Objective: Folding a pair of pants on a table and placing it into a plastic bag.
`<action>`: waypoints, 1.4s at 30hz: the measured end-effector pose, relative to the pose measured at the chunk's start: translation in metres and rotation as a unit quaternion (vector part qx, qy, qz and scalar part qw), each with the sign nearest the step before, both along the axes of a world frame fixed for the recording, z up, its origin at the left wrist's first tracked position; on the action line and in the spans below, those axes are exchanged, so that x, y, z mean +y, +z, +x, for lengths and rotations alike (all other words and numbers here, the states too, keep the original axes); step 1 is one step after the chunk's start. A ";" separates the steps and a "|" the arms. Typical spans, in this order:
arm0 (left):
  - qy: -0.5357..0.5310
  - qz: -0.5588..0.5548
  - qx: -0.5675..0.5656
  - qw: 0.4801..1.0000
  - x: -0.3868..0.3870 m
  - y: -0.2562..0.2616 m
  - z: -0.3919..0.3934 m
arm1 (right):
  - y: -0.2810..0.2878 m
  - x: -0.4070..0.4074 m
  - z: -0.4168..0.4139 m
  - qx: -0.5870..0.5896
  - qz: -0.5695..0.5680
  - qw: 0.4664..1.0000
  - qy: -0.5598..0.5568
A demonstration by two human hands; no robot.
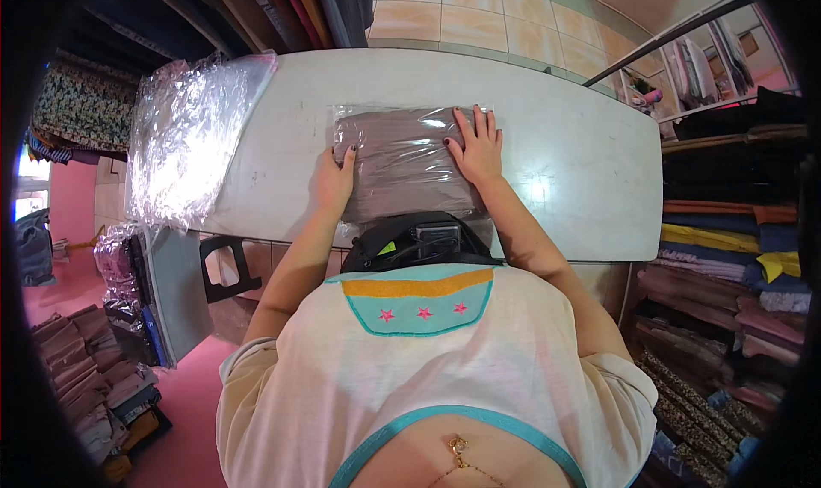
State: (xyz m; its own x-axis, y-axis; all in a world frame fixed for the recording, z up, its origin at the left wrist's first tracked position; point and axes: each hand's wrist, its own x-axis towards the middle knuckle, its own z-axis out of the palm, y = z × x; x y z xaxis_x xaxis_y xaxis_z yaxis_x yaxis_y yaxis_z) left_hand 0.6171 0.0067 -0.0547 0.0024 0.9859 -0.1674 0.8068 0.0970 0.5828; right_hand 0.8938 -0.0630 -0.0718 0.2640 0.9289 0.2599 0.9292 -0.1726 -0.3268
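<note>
A folded grey-brown garment [410,161] in a clear plastic bag lies flat on the white table [577,186] before me. My right hand [478,145] rests with spread fingers on the bag's upper right part, palm down. At its left edge is my left hand [337,179], thumb against the plastic and the other fingers partly hidden at the side. Whether those fingers pinch the bag cannot be made out. The bag's near edge reaches a black waist bag [423,241] at my front, which carries a small device with a cable.
Clear plastic bags [186,148] are piled at the table's left end. Hanging clothes [276,13] crowd the far left. Folded garments [705,238] fill the right side, and more stacks [96,372] stand on the pink floor [186,417]. A black stool [228,266] is below the table.
</note>
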 end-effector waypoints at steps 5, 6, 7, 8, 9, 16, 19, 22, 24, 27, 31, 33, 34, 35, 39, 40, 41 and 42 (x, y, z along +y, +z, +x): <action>0.011 0.011 0.009 1.000 -0.006 0.003 0.001 | -0.001 -0.001 -0.001 0.014 0.000 1.000 0.003; 0.019 0.006 0.004 1.000 -0.006 0.004 0.001 | -0.002 0.000 0.003 0.012 0.000 1.000 0.001; 0.017 0.006 0.002 1.000 -0.005 0.004 0.002 | -0.003 -0.001 0.007 0.033 -0.014 0.999 0.017; 0.006 0.007 0.013 1.000 -0.005 0.004 0.002 | -0.004 -0.002 0.011 0.054 -0.028 0.998 0.034; 0.001 0.008 0.025 1.000 -0.005 0.004 0.001 | 0.002 -0.002 0.011 0.052 -0.028 0.998 0.038; 0.014 0.013 0.009 1.000 0.000 0.001 0.002 | 0.036 -0.050 -0.025 0.004 -0.054 0.996 0.071; 0.052 0.002 0.017 0.998 -0.002 0.009 0.001 | 0.015 -0.053 -0.033 0.000 -0.067 0.992 0.105; 0.055 -0.042 -0.019 0.997 -0.006 0.003 -0.003 | 0.016 -0.051 -0.034 0.039 -0.089 0.991 0.095; 0.050 -0.060 -0.036 0.996 -0.004 -0.001 -0.002 | 0.006 -0.051 -0.020 0.089 -0.045 0.988 0.120; 0.021 -0.063 -0.088 0.994 -0.008 0.003 0.002 | -0.007 -0.058 0.021 0.156 0.119 0.981 0.016; 0.060 -0.091 -0.206 0.972 -0.021 -0.007 -0.006 | -0.033 -0.060 0.054 0.547 0.047 0.832 -0.071; 0.070 -0.119 -0.235 0.962 -0.031 -0.010 -0.010 | -0.023 -0.046 0.067 0.566 -0.049 0.822 -0.037; 0.056 -0.160 -0.264 0.949 -0.038 -0.010 -0.008 | -0.020 -0.040 0.075 0.573 -0.138 0.807 -0.031; 0.068 -0.153 -0.267 0.949 -0.047 -0.011 -0.009 | -0.018 -0.036 0.078 0.571 -0.144 0.808 -0.017; 0.111 -0.177 -0.366 0.907 -0.092 -0.016 -0.015 | 0.002 -0.026 0.054 0.579 -0.123 0.806 0.006; 0.136 -0.139 -0.411 0.891 -0.102 -0.015 -0.021 | 0.012 -0.023 0.046 0.609 -0.152 0.778 0.014; 0.142 -0.137 -0.409 0.891 -0.108 -0.014 -0.031 | 0.020 -0.018 0.035 0.637 -0.182 0.749 0.023; 0.156 -0.155 -0.446 0.868 -0.116 0.005 -0.038 | 0.023 -0.014 0.025 0.637 -0.184 0.748 0.023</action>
